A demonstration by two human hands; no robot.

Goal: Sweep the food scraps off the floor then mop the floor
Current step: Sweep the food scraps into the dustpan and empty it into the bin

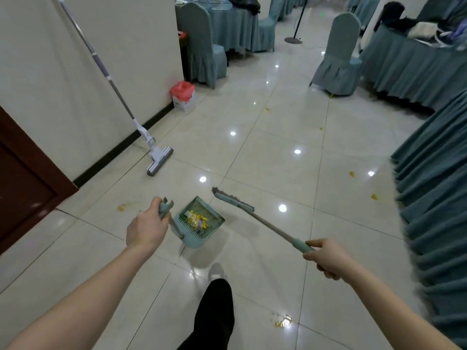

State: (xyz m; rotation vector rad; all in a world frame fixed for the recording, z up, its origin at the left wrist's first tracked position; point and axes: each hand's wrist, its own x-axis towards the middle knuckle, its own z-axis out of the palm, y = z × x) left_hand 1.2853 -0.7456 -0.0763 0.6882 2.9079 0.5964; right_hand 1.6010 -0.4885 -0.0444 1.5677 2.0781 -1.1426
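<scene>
Two hands reach in from the bottom of the frame over a glossy floor [265, 152] of pale tiles that mirrors round ceiling lights. The left hand [146, 229] is curled round the handle top of a teal dustpan [197, 223], low centre, whose pan holds a heap of yellow food scraps [196, 219]. The right hand [327, 257] grips the teal end of a broom [233, 198] handle; its narrow head sits just right of the dustpan, slightly apart from it; whether it touches the tiles I cannot tell.

More scraps lie loose: a yellow scrap [283, 322] at bottom centre-right, a smear [125, 206] left of the left hand, and small yellow bits [374, 197] at right beside a hanging teal tablecloth [434, 198]. A dark shoe [217, 306] stands at bottom centre.

At centre left a mop [159, 161] rests its flat head on the tiles, its long pole leaning up against a cream wall [75, 72] with a dark skirting. A dark red door [22, 185] fills the left edge. A white bin with a red liner [183, 96] stands at the wall's corner. Across the top, teal-covered chairs [338, 59] surround teal-draped surfaces; the one at upper right [409, 61] carries bags and clothing. A thin stand with a round base [293, 40] rises at top centre.
</scene>
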